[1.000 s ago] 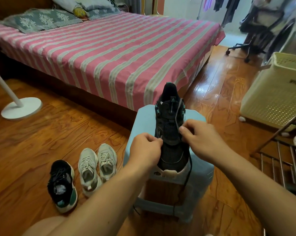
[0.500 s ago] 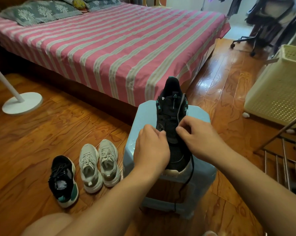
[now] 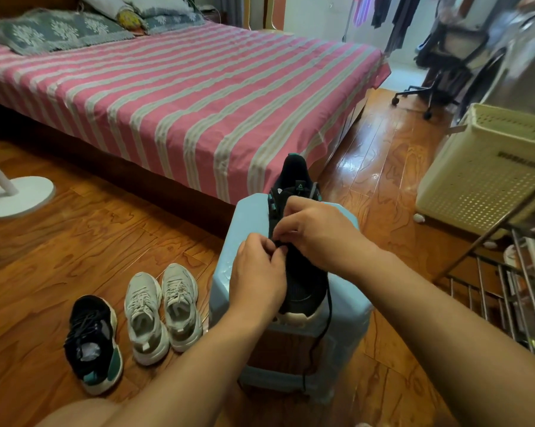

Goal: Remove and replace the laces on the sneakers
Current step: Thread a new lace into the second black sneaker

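A black sneaker (image 3: 303, 278) with teal trim stands on a light blue plastic stool (image 3: 251, 217), toe toward me. My left hand (image 3: 258, 272) and my right hand (image 3: 318, 232) meet over its lace area, fingertips pinching the black lace at the eyelets. The lace's loose end (image 3: 328, 315) hangs down the stool's front right. My hands hide most of the eyelets. On the floor to the left lie the matching black sneaker (image 3: 92, 343) and a pair of grey sneakers (image 3: 163, 312), all laced.
A bed (image 3: 180, 97) with a pink striped sheet stands right behind the stool. A white fan base (image 3: 16, 195) sits at the far left. At the right are a cream laundry basket (image 3: 488, 171), a metal rack (image 3: 512, 288) and an office chair (image 3: 438, 75).
My right hand has moved up along the shoe toward the tongue, and my left hand has shifted right to the lace at the middle eyelets. The view has tilted slightly.
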